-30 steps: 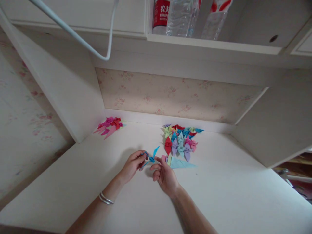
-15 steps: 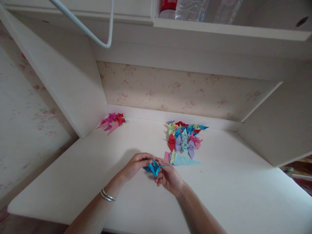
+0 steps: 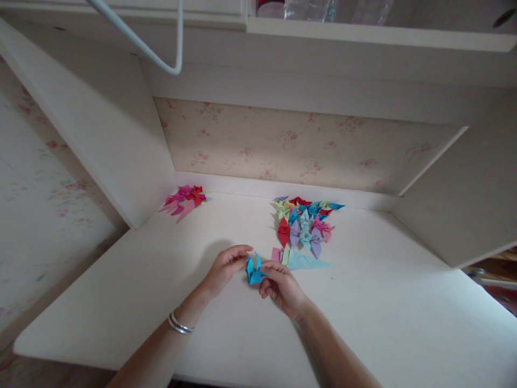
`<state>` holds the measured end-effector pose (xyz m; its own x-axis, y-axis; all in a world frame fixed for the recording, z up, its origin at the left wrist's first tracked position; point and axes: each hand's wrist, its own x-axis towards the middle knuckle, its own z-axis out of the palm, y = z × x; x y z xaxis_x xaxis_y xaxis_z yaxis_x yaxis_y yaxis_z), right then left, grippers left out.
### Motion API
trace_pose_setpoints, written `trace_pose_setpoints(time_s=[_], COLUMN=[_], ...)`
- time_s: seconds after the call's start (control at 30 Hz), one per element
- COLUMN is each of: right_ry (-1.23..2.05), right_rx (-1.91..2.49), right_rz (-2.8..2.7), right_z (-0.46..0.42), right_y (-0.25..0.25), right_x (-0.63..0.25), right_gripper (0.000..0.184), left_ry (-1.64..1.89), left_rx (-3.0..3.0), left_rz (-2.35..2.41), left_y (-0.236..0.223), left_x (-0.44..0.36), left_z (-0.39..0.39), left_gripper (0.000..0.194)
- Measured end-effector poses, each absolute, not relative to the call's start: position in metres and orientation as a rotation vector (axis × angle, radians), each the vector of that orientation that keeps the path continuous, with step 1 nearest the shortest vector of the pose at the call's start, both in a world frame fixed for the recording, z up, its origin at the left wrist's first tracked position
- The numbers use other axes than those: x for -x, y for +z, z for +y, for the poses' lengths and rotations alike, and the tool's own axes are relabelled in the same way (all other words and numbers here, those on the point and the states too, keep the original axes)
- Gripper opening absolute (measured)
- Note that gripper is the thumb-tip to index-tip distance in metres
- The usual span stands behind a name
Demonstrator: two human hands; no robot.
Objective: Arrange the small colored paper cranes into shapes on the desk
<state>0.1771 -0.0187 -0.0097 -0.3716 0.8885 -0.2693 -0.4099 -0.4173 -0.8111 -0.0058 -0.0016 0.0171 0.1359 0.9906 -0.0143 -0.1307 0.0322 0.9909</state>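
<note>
A blue paper crane is held above the white desk, its thin points sticking up. My right hand pinches its right side between thumb and fingers. On the other side, my left hand has its fingers stretched out and apart from the thumb. The left thumb tip is right at the crane's left edge; whether it touches I cannot tell. Just beyond my right hand lie a pale blue folded paper piece and small pink, purple and green paper pieces.
Several folded paper cranes in many colours are grouped near the back edge of the desk. A pink and red paper pile lies at the back left. Overhead are a shelf with clear plastic bottles and a white bent rod.
The blue crane has turned in my right hand, with its points now facing up. My left fingers have loosened from it and straightened. The view has shifted slightly.
</note>
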Motion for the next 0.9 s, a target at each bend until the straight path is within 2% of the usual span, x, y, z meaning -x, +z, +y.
trace_pose_setpoints(time_s=[0.1, 0.3, 0.6, 0.9], right_ry=[1.719, 1.511, 1.398, 1.344], right_rx=[0.973, 1.016, 1.063, 1.069], right_rz=[-0.878, -0.92, -1.058, -1.113], right_z=[-0.016, -0.012, -0.015, -0.016], right_y=[-0.006, -0.007, -0.008, -0.009], right_x=[-0.179, -0.181, -0.176, -0.177], right_gripper=[0.03, 0.034, 0.04, 0.038], left_ry=[1.228, 1.043, 1.049, 1.052], left_rx=[-1.217, -1.538, -1.534, -1.562], left_rz=[1.119, 1.091, 1.134, 1.157], left_y=[0.019, 0.016, 0.004, 0.008], left_x=[0.008, 0.003, -0.002, -0.001], left_z=[0.0, -0.002, 0.001, -0.001], left_gripper=[0.027, 0.027, 0.025, 0.028])
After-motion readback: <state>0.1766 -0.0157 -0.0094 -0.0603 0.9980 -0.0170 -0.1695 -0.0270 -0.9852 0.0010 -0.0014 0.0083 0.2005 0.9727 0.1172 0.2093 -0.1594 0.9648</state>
